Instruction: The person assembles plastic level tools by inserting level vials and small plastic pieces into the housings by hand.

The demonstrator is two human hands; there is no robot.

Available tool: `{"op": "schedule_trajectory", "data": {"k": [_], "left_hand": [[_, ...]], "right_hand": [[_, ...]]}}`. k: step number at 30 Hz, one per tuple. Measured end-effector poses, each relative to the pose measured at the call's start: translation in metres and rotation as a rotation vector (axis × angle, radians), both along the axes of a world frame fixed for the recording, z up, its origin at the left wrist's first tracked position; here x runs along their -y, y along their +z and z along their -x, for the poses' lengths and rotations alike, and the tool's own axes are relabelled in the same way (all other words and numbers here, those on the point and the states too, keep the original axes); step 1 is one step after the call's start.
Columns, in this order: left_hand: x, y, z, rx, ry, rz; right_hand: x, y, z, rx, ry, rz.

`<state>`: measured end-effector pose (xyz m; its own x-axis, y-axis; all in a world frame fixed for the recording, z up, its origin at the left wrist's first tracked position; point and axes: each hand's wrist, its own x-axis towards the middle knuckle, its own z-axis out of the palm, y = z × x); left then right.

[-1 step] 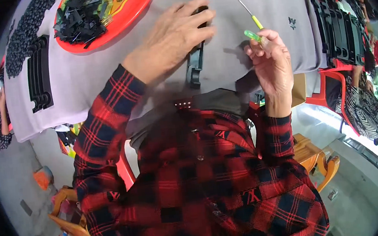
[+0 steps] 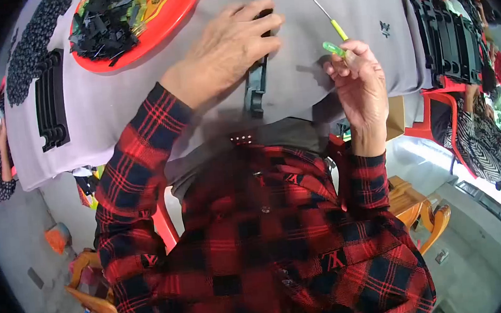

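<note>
Red-black plaid sleeve (image 2: 136,148), green-yellow screwdriver (image 2: 335,39), black plastic part (image 2: 257,81), red tray (image 2: 172,14), grey tablecloth (image 2: 138,95).

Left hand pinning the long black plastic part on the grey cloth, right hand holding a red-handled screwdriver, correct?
Not quite. The head view shows the screwdriver in the right hand has a green and yellow handle, not red. The left hand does press the long black plastic part onto the grey cloth.
</note>
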<state>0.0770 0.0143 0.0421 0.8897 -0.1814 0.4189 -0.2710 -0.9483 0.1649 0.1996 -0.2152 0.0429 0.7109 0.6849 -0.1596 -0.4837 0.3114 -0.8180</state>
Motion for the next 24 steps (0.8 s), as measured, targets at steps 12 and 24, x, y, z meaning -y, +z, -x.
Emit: {"op": "schedule_trajectory", "data": {"k": [12,24], "left_hand": [[0.004,0.015,0.037,-0.081,0.19,0.179],[0.039,-0.007,0.065,0.07,0.573,0.373]], "right_hand": [[0.011,0.025,0.004,0.265,-0.108,0.057],[-0.052,0.014,0.037,0.915,0.107,0.321]]}}
